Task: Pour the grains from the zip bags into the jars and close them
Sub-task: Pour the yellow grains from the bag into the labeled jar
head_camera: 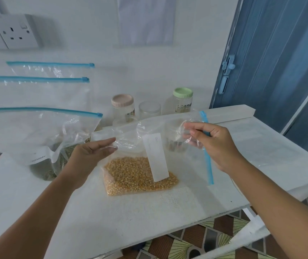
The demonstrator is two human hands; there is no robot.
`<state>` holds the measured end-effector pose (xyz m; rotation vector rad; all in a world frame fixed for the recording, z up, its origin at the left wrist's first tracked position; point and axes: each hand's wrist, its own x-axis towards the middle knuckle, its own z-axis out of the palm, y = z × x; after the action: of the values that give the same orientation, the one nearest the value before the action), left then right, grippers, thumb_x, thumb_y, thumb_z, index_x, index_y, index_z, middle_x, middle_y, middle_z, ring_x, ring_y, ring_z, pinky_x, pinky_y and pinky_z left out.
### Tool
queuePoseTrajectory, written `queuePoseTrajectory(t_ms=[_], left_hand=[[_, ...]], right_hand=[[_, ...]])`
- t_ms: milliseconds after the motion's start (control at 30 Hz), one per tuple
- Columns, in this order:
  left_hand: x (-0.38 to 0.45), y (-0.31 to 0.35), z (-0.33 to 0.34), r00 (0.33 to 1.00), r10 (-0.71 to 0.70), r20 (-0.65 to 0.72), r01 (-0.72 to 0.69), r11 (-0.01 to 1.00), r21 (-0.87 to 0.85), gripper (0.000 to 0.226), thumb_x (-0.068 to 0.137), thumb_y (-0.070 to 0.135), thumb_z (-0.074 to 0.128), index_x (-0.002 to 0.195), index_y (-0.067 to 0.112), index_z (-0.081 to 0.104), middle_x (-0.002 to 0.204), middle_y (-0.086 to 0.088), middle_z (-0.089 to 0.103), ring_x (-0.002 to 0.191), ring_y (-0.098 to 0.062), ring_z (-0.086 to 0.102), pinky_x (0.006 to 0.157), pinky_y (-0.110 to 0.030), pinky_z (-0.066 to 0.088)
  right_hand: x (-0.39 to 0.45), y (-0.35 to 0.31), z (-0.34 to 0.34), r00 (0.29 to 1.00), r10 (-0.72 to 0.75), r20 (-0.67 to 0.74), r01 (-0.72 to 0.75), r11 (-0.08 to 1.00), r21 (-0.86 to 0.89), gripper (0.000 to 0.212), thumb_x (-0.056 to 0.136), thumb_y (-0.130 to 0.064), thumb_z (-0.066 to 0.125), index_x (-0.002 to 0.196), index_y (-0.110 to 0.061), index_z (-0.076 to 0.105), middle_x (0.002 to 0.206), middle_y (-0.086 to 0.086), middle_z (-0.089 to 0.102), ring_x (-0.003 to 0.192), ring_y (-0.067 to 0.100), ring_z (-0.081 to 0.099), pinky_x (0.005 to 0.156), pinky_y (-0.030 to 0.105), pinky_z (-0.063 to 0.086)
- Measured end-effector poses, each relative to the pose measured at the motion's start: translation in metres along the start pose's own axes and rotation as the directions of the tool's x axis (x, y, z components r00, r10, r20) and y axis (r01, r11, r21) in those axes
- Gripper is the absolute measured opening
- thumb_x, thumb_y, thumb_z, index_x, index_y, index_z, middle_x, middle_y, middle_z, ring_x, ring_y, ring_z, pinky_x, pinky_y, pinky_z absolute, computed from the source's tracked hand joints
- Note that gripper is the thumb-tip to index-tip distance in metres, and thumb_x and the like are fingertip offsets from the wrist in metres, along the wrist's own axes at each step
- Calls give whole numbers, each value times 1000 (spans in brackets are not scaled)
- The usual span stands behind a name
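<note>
Corn bag (140, 172) mid-table (149, 208), kernels pooled at the near end, zip strip (208, 161) turned to the right side, slider at its far end. Right hand (213, 144) pinching film just left of the strip, near the mouth. Left hand (93, 154) with fingers straight, flat against the bag's left edge, gripping nothing. Mouth open or sealed: cannot tell.

Step in hand, by judgement: opening the bag for the pour.
- Hold one lip with the right pinch, catch the other lip with the left, then part them. Flat contact on the left will not separate film.
- If sealed, run the slider the full length first.
- Keep the kernel end low until the mouth sits over a jar; kernels roll fast on slick film.
- Uncap a jar before lifting. Pink-lid jar (123, 107) and green-lid jar (182, 101) at the back both capped; clear jar (149, 109) between them seems lidless, not certain. One more jar (173, 141) visible only through the film.
- Fold the mouth into a narrow spout, rest it on the rim, tilt slowly.

Other bags: green-grain bag (45, 146) just left, touching the left forearm; two more bags (37, 85) against the wall, contents unclear. Mind the forearm when lifting.
</note>
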<state>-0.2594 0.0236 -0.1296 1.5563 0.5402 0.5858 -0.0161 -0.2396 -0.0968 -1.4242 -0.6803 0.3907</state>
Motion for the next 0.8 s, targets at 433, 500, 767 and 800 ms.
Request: queuePoseTrajectory(t_ms=[433,500,767,800], left_hand=[[-10,41,-5,964,174,-202,-185,982,-40,28,85,-2,74,95,21,85,100,-12,80,81,-18,77,83,-25,62],[-11,53,-7,946,229,-230,-238,971,-15,27,86,-3,74,95,20,85,99,-11,80,80,-19,77,86,-27,62],[-11,113,-15,897,331,-292,-363,930,-59,17,76,12,80,90,20,85,97,-5,81,83,-17,77,90,-29,62],[-9,120,-17,895,343,-286,-374,926,-59,16,75,14,81,89,21,85,97,-4,81,84,-17,77,90,-30,62]], right_hand=[[16,-37,4,993,-109,43,108,994,33,21,99,3,63,112,-5,78,114,-2,79,94,21,78,64,16,52],[21,-48,6,990,-133,51,132,991,37,21,99,4,63,112,-4,77,112,1,79,91,19,78,61,14,50],[52,-96,18,979,-184,92,176,980,93,23,100,0,63,106,-15,79,112,4,79,100,24,77,88,33,62],[57,-102,20,978,-187,95,177,979,106,23,100,0,63,107,-15,78,113,4,79,100,24,77,88,32,62]])
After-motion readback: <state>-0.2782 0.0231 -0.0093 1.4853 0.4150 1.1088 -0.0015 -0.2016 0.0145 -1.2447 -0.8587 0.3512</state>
